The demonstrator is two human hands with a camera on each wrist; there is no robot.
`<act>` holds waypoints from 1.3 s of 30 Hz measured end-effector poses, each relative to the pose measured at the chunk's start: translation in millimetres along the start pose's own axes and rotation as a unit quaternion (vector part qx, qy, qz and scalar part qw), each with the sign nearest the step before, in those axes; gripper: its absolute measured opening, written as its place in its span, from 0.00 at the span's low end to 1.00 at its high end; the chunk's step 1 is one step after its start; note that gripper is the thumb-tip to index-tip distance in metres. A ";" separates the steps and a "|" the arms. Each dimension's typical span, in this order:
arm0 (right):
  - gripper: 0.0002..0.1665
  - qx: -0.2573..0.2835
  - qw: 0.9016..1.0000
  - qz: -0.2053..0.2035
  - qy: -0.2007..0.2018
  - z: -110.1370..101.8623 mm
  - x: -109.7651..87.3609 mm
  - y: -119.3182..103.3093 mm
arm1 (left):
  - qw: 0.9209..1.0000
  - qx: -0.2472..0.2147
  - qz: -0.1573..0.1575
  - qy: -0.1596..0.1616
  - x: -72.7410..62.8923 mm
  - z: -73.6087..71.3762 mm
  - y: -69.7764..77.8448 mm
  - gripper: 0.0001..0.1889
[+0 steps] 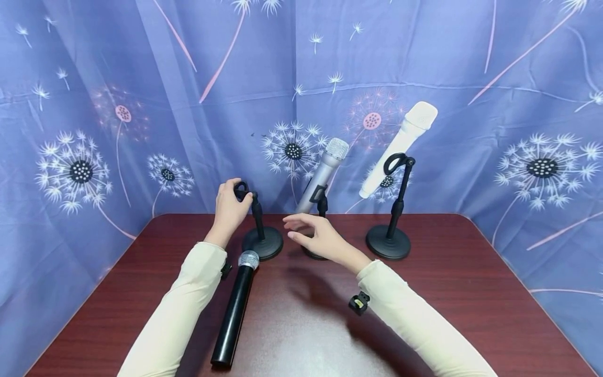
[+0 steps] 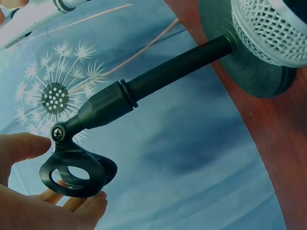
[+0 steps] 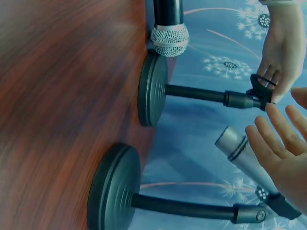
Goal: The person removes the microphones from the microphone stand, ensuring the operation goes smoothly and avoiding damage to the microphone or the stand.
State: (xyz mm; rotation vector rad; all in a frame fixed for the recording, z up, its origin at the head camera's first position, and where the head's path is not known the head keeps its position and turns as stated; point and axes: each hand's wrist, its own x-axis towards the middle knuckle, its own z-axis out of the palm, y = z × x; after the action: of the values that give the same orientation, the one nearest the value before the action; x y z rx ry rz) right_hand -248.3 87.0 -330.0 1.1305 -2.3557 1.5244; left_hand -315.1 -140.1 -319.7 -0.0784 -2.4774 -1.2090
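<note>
My left hand (image 1: 230, 209) holds the black clip (image 2: 98, 173) at the top of the left microphone stand (image 1: 271, 246). In the left wrist view its thumb lies by the screw joint and the other fingers are behind the clip, whose ring has no microphone in it. My right hand (image 1: 321, 238) hovers before the middle stand (image 1: 322, 205), fingers spread and holding nothing. A silver microphone (image 1: 325, 170) leans in that stand's clip. Near my left forearm a black microphone (image 1: 235, 309) lies on the table, its silver mesh head toward the left stand's base.
At the right, another stand (image 1: 390, 242) bears a white microphone (image 1: 393, 149) tilted in its clip. The stands are in a row near the back edge of the reddish-brown table (image 1: 452, 293). Behind it hangs a blue dandelion-print curtain (image 1: 226, 120).
</note>
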 end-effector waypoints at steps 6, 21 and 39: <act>0.17 0.022 0.999 0.009 0.022 -10.0 -4.7 3.4 | 1.000 -0.006 0.022 0.022 -3.9 -0.1 3.8 0.25; 0.16 0.035 0.988 0.015 0.151 -34.5 -16.2 19.9 | 0.991 -0.037 0.104 0.074 -13.5 1.2 21.5 0.21; 0.19 0.025 0.960 0.065 0.271 -35.6 -17.7 49.8 | 0.985 -0.079 0.149 0.044 -21.0 24.2 39.7 0.20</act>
State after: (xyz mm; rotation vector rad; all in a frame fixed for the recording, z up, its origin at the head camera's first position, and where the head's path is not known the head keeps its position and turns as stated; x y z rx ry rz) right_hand -277.6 136.3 -357.7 0.4774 -2.0483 1.6748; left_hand -294.7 -94.2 -311.0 -0.4137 -2.1946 -1.2454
